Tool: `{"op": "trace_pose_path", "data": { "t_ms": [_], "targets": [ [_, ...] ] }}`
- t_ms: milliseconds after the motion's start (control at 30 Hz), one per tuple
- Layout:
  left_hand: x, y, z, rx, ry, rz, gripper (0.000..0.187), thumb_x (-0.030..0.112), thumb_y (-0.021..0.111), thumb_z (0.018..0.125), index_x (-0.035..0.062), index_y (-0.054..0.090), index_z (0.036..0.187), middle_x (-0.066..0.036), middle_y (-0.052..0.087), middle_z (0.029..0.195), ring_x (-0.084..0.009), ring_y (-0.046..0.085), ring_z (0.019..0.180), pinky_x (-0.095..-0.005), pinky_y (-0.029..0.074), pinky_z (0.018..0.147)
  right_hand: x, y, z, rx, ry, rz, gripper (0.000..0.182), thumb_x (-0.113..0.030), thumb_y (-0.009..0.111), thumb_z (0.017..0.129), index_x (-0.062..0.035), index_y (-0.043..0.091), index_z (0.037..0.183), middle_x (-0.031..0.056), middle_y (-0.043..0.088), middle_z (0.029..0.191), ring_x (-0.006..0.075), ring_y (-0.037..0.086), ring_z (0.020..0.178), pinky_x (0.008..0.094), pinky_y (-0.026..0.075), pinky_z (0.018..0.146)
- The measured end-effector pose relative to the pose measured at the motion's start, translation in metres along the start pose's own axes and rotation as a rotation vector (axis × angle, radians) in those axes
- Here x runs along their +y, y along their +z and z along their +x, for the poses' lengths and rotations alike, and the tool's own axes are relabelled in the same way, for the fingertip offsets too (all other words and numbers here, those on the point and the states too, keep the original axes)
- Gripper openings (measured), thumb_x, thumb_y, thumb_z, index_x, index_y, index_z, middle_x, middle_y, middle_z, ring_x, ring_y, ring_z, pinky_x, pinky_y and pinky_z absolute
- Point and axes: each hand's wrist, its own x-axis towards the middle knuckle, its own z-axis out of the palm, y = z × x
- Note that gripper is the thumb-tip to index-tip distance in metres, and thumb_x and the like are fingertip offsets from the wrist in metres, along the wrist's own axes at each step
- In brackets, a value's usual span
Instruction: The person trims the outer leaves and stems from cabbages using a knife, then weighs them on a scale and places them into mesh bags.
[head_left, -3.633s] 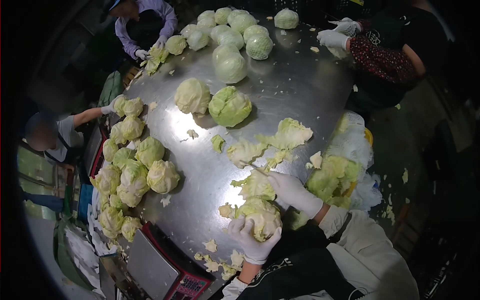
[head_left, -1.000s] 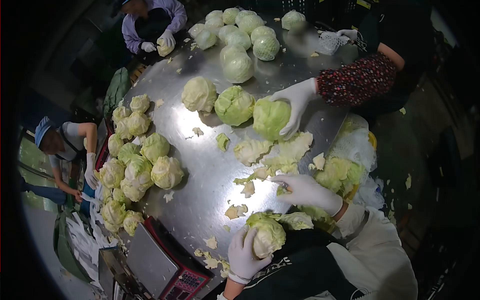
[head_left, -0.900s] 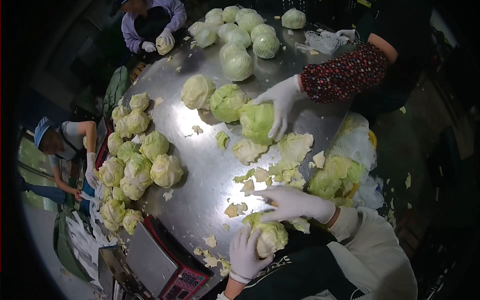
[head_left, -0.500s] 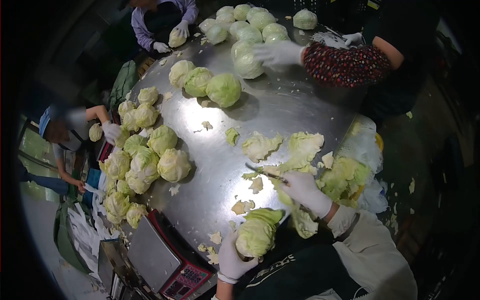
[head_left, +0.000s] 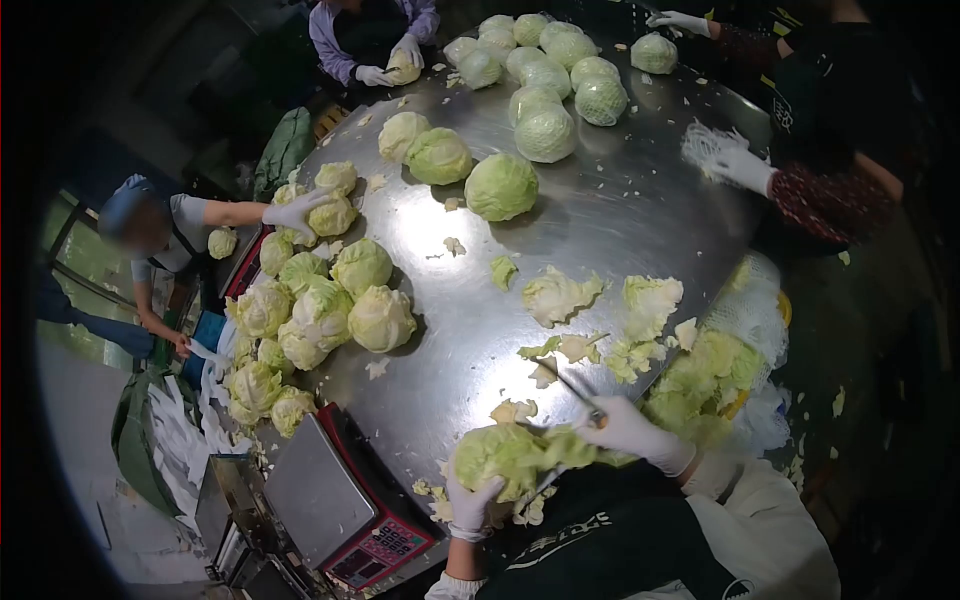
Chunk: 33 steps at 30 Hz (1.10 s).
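Observation:
My left hand (head_left: 474, 504), in a white glove, is wrapped round the underside of a green cabbage (head_left: 488, 458) at the near edge of the metal table. In my gloved right hand (head_left: 640, 436) is a knife (head_left: 568, 384), its dark blade pointing up and left over the table. A loose outer leaf (head_left: 572, 448) stretches from the cabbage toward my right hand, just below the knife handle. Trimmed leaves (head_left: 560, 296) and small scraps (head_left: 513, 411) lie on the table ahead of my hands.
Several cabbages (head_left: 320, 310) are heaped at left beside a scale (head_left: 318, 492). More stand ahead, some wrapped (head_left: 545, 133). A leaf-filled container with a yellow rim (head_left: 785, 308) is at right. Co-workers stand around; one hand (head_left: 740, 165) holds white netting (head_left: 705, 148).
My right hand has moved down toward the cabbage, and a leaf now stretches between them. The leaf that hung below my right hand is gone from there. The right co-worker's hand has left the wrapped cabbages.

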Motion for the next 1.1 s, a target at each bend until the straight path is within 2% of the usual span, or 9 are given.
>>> {"op": "trace_pose_path", "data": {
  "t_ms": [167, 200, 267, 333, 433, 567, 733, 933, 1100],
  "targets": [
    [0.001, 0.006, 0.000, 0.117, -0.090, -0.643, 0.078, 0.006, 0.076, 0.079, -0.0044, 0.041, 0.147, -0.021, 0.061, 0.133, -0.0315, 0.065, 0.119, -0.0453, 0.056, 0.102, 0.008, -0.101, -0.024, 0.317, 0.172, -0.414, 0.021, -0.011, 0.074, 0.085, -0.0040, 0.071, 0.105, 0.0055, 0.071, 0.090, 0.0108, 0.067, 0.079, 0.0284, 0.054, 0.070],
    [-0.007, -0.003, 0.006, 0.061, -0.008, -0.322, 0.080, 0.011, 0.080, 0.078, -0.0027, 0.041, 0.147, -0.020, 0.057, 0.137, -0.0326, 0.062, 0.123, -0.0449, 0.054, 0.104, -0.010, -0.104, -0.030, 0.317, 0.178, -0.416, 0.021, -0.011, 0.074, 0.085, -0.0040, 0.071, 0.105, 0.0055, 0.071, 0.090, 0.0108, 0.067, 0.079, 0.0284, 0.054, 0.070],
    [0.014, 0.025, 0.010, 0.052, 0.132, -0.035, 0.081, 0.014, 0.082, 0.078, -0.0013, 0.042, 0.147, -0.019, 0.054, 0.139, -0.0324, 0.059, 0.125, -0.0443, 0.052, 0.106, -0.044, -0.095, -0.038, 0.474, -0.243, -0.704, 0.040, -0.014, 0.076, 0.084, -0.0078, 0.068, 0.122, 0.0092, 0.071, 0.112, 0.0182, 0.071, 0.084, 0.0309, 0.057, 0.076],
    [0.013, 0.043, 0.016, 0.053, 0.256, 0.294, 0.097, 0.028, 0.092, 0.067, 0.0001, 0.043, 0.146, -0.016, 0.050, 0.140, -0.0338, 0.054, 0.129, -0.0429, 0.045, 0.111, -0.057, -0.072, -0.034, 0.245, -0.231, -0.556, 0.056, -0.021, 0.078, 0.083, -0.0121, 0.062, 0.136, 0.0101, 0.067, 0.128, 0.0228, 0.071, 0.087, 0.0323, 0.058, 0.084],
    [0.007, 0.040, 0.024, -0.056, 0.552, 0.901, 0.094, 0.026, 0.093, 0.063, 0.0067, 0.048, 0.143, -0.021, 0.050, 0.141, -0.0397, 0.050, 0.131, -0.0503, 0.041, 0.111, -0.063, -0.027, -0.023, -0.061, -0.237, -0.438, 0.058, -0.026, 0.076, 0.086, -0.0126, 0.060, 0.139, 0.0082, 0.066, 0.129, 0.0226, 0.071, 0.087, 0.0326, 0.056, 0.088],
    [0.021, 0.053, 0.025, -0.118, 0.585, 1.065, 0.095, 0.033, 0.094, 0.059, 0.0074, 0.053, 0.141, -0.023, 0.053, 0.138, -0.0432, 0.049, 0.130, -0.0526, 0.040, 0.109, -0.061, 0.000, 0.001, -0.191, -0.473, -0.542, 0.059, -0.032, 0.076, 0.084, -0.0102, 0.060, 0.137, 0.0089, 0.065, 0.129, 0.0284, 0.072, 0.090, 0.0387, 0.056, 0.090],
    [0.026, 0.057, 0.036, -0.158, 0.538, 1.003, 0.095, 0.034, 0.094, 0.058, 0.0075, 0.056, 0.140, -0.023, 0.054, 0.137, -0.0428, 0.050, 0.129, -0.0525, 0.041, 0.108, -0.079, -0.019, 0.018, -0.306, -0.539, -0.646, 0.041, -0.029, 0.077, 0.080, -0.0081, 0.065, 0.113, 0.0107, 0.071, 0.095, 0.0339, 0.071, 0.084, 0.0434, 0.056, 0.071],
    [0.040, 0.068, 0.039, -0.230, 0.540, 1.161, 0.099, 0.037, 0.091, 0.059, 0.0062, 0.052, 0.145, -0.023, 0.054, 0.137, -0.0415, 0.053, 0.126, -0.0514, 0.042, 0.106, -0.084, -0.037, 0.042, -0.485, -0.311, -0.756, 0.049, -0.032, 0.080, 0.081, -0.0136, 0.065, 0.123, 0.0089, 0.071, 0.100, 0.0301, 0.072, 0.084, 0.0401, 0.057, 0.072],
    [0.027, 0.061, 0.043, -0.205, 0.464, 1.050, 0.109, 0.037, 0.091, 0.059, 0.0005, 0.043, 0.150, -0.024, 0.054, 0.136, -0.0422, 0.054, 0.123, -0.0516, 0.043, 0.105, -0.079, -0.032, 0.029, -0.374, -0.454, -0.612, 0.047, -0.027, 0.079, 0.077, -0.0122, 0.066, 0.120, 0.0087, 0.071, 0.093, 0.0324, 0.071, 0.081, 0.0419, 0.057, 0.072]
  ]
}}
